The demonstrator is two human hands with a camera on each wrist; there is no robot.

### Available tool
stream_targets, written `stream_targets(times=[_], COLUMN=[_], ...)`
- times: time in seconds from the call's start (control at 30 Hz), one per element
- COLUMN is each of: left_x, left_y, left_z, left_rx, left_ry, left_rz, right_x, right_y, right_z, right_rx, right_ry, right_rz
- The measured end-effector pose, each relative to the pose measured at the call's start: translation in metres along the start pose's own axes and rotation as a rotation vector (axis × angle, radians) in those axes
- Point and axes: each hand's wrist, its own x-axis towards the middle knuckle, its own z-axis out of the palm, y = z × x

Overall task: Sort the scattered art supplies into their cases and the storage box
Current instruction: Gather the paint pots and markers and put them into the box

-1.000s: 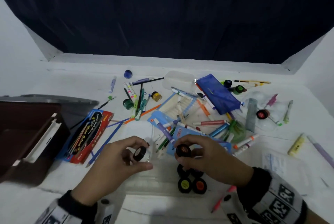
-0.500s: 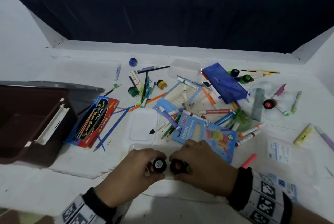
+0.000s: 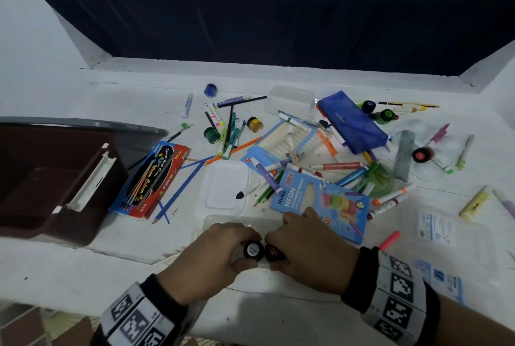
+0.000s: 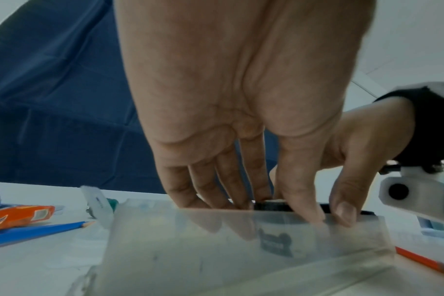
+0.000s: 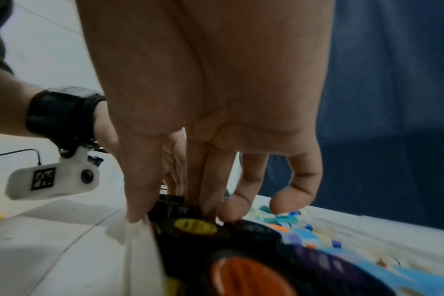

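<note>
At the table's near edge stands a clear plastic box with both hands down inside it. My left hand pinches a small black-lidded paint pot that has a white label on top. Right beside it, touching, is a second dark paint pot with a reddish top, pinched by my right hand. In the left wrist view my left fingers reach over the clear box wall onto a black pot. The right wrist view shows a yellow-lidded pot and an orange-lidded pot in the box below my right hand.
A brown storage box stands open at the left. Beyond the hands lie a red and blue pencil pack, a white lid, a blue neon pencil box, a blue pouch and several scattered markers, pencils and paint pots.
Both hands came down from above the clear box into it, each still pinching its pot, and moved together until the two pots sit side by side.
</note>
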Motion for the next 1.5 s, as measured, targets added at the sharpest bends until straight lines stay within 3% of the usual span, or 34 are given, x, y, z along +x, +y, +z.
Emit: stream_targets(times=[0.2,0.47,0.67,0.87,0.93,1.1,1.3,1.5], left_x=[0.008,0.007,0.011,0.059,0.084,0.134,0.173,0.182], left_y=[-0.006,-0.014,-0.016,-0.053,-0.071,-0.103,-0.129,-0.140], left_z=[-0.009,-0.019,-0.062,-0.108,-0.121,-0.125,-0.118,-0.113], left_rx=[-0.054,-0.159,-0.256,-0.281,-0.210,0.028,0.228,0.268], left_ry=[-0.071,-0.059,0.108,0.467,0.526,0.389,0.227,0.216], left_rz=[-0.003,-0.029,-0.011,-0.088,-0.141,-0.307,-0.397,-0.356], right_x=[0.009,0.010,0.021,0.065,0.089,0.145,0.208,0.249], right_y=[0.003,0.015,0.026,0.061,0.079,0.119,0.139,0.144], right_z=[-0.007,-0.012,-0.032,-0.068,-0.081,-0.086,-0.082,-0.064], right_rx=[0.022,0.156,0.260,0.252,0.254,0.219,0.158,-0.081], right_ry=[-0.046,-0.037,0.020,0.240,0.295,0.366,0.169,0.000], right_rz=[-0.044,-0.063,-0.052,-0.007,0.033,0.136,0.195,0.183])
